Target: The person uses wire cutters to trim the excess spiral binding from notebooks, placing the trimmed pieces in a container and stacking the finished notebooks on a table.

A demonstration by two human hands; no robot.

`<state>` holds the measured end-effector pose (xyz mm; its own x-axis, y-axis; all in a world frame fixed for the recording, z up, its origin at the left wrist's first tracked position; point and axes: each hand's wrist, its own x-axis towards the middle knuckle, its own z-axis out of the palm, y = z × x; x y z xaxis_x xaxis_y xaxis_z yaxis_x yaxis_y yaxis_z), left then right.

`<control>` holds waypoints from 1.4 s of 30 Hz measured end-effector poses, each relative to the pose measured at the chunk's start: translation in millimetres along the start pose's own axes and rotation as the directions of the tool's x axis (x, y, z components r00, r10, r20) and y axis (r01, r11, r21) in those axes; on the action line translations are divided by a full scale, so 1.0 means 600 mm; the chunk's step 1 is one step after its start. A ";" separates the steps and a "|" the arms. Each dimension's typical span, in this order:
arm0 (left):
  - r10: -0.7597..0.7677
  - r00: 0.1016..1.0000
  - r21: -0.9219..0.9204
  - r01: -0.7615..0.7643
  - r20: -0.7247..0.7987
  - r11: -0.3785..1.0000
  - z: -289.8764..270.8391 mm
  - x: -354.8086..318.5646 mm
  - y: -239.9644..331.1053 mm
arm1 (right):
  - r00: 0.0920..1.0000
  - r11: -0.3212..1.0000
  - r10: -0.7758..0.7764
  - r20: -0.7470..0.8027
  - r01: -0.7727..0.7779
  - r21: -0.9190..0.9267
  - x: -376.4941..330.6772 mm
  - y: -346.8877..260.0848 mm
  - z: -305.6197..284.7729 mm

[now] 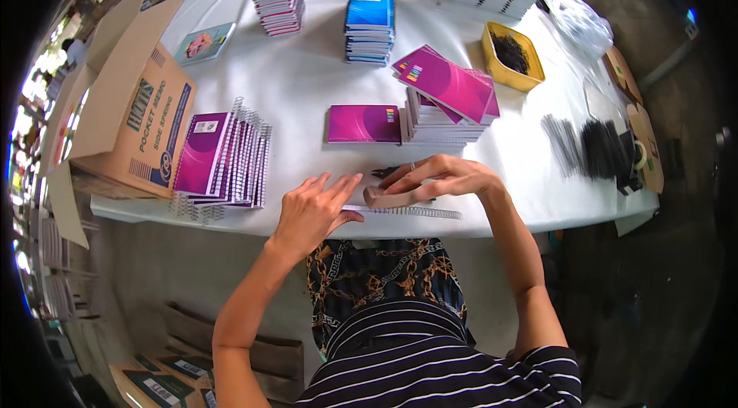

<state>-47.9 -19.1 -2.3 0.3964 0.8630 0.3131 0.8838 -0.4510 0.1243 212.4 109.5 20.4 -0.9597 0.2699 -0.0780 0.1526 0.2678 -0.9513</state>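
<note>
My left hand (314, 207) lies flat near the front edge of the white table (307, 70), fingers spread, touching the left end of a silver spiral coil (419, 212) that lies along the edge. My right hand (438, 177) arches over a small tan block (388, 197) beside the coil, fingertips on it. A dark tool tip (383, 172) pokes out under the right hand. Just behind the hands lies a single purple notebook cover (363, 124) next to a stack of purple-covered pads (444, 104).
Bound purple spiral notebooks (223, 158) lean at the left against a cardboard box (127, 112). Blue notebook stacks (369, 16) and other stacks stand at the back. A yellow tray (511, 58) and black binding combs (596, 148) are at the right.
</note>
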 end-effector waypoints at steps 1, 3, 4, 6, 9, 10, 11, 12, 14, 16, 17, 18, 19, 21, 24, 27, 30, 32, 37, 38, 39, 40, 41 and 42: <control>-0.008 1.000 0.002 0.008 -0.008 1.000 0.002 0.000 -0.004 | 0.999 0.995 -0.037 0.025 0.035 0.089 0.002 0.010 -0.009; -0.031 1.000 -0.006 0.031 0.007 1.000 0.005 0.000 -0.011 | 0.995 0.995 0.098 0.023 -0.097 -0.028 0.012 0.012 -0.013; -0.044 0.999 -0.016 0.045 0.029 0.999 0.006 -0.002 -0.015 | 0.996 0.996 0.088 0.011 -0.088 -0.017 0.017 0.014 -0.015; -0.082 0.993 -0.035 0.085 0.086 0.996 0.005 0.002 -0.022 | 0.997 0.997 0.075 -0.020 -0.075 0.001 0.017 0.016 -0.025; -0.124 0.976 -0.054 0.136 0.178 0.989 -0.004 0.016 -0.035 | 0.994 0.986 0.094 -0.054 -0.100 -0.130 0.028 0.011 -0.023; -0.119 0.972 -0.055 0.132 0.202 0.990 -0.007 0.019 -0.041 | 0.993 0.980 0.094 -0.064 -0.104 -0.170 0.034 0.009 -0.019; -0.113 0.968 -0.057 0.129 0.225 0.990 -0.010 0.019 -0.046 | 0.976 0.964 0.186 -0.110 -0.203 -0.169 0.043 0.008 -0.013; -0.113 0.975 -0.052 0.125 0.189 0.991 -0.008 0.022 -0.052 | 0.991 0.997 0.081 -0.110 -0.082 0.002 0.042 0.019 -0.016; -0.117 0.986 -0.050 0.123 0.115 0.991 0.006 0.027 -0.062 | 0.982 0.929 -0.115 -0.152 0.160 0.333 0.034 0.054 -0.029; -0.136 0.982 -0.038 0.142 0.130 0.989 -0.001 0.025 -0.064 | 0.993 0.996 0.032 -0.117 -0.022 0.084 0.060 0.038 -0.024; -0.146 0.980 -0.031 0.151 0.138 0.988 -0.004 0.023 -0.065 | 0.986 0.993 0.116 -0.119 -0.115 0.021 0.068 0.026 -0.023; -0.147 0.982 -0.019 0.150 0.119 0.988 -0.001 0.022 -0.068 | 0.970 0.976 0.202 -0.135 -0.210 -0.051 0.072 0.015 -0.025; -0.148 0.984 -0.007 0.150 0.099 0.989 0.005 0.020 -0.072 | 0.990 0.996 0.020 -0.138 -0.008 0.085 0.071 0.033 -0.032; -0.166 0.981 -0.008 0.167 0.098 0.986 0.007 0.016 -0.076 | 0.991 0.999 0.024 -0.128 -0.021 0.025 0.076 0.024 -0.029; -0.197 0.972 -0.033 0.203 0.128 0.979 0.003 0.015 -0.077 | 0.990 0.997 0.075 -0.121 -0.075 0.008 0.094 0.030 -0.020; -0.239 0.964 -0.065 0.247 0.113 0.967 0.002 0.017 -0.076 | 0.980 0.873 -0.091 -0.179 0.164 0.459 0.094 0.057 -0.015; -0.319 0.940 -0.188 0.337 0.121 0.923 -0.006 0.018 -0.076 | 0.977 0.983 0.178 -0.122 -0.182 -0.027 0.121 0.023 -0.013; -0.361 0.926 -0.314 0.377 0.111 0.871 -0.015 0.020 -0.073 | 0.983 0.992 0.085 -0.164 -0.068 0.111 0.115 0.042 -0.018; -0.487 0.873 -0.629 0.389 0.018 0.673 0.018 0.002 -0.082 | 0.987 0.990 0.091 -0.135 -0.075 0.119 0.124 0.046 -0.018; -0.510 0.860 -0.683 0.372 -0.001 0.629 0.029 -0.001 -0.087 | 0.987 0.986 0.081 -0.137 -0.060 0.153 0.124 0.061 -0.023; -0.535 0.844 -0.731 0.354 -0.018 0.583 0.036 -0.005 -0.089 | 0.997 0.830 -0.010 -0.074 0.049 0.556 0.130 0.055 -0.012; -0.538 0.842 -0.749 0.334 -0.036 0.573 0.042 -0.008 -0.090 | 0.996 0.924 0.076 -0.042 -0.054 0.378 0.136 0.046 -0.011; -0.540 0.840 -0.765 0.312 -0.055 0.563 0.047 -0.012 -0.090 | 0.986 0.971 0.163 -0.028 -0.155 0.180 0.143 0.036 -0.012; -0.536 0.841 -0.779 0.285 -0.077 0.559 0.051 -0.013 -0.092 | 0.969 0.969 0.245 -0.041 -0.246 -0.027 0.150 0.016 -0.010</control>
<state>-92.4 6.2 -40.6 -0.1597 0.9497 0.2694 0.4130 -0.1836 0.8920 129.1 142.1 5.9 -0.8825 0.3650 -0.2965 0.3907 0.2180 -0.8943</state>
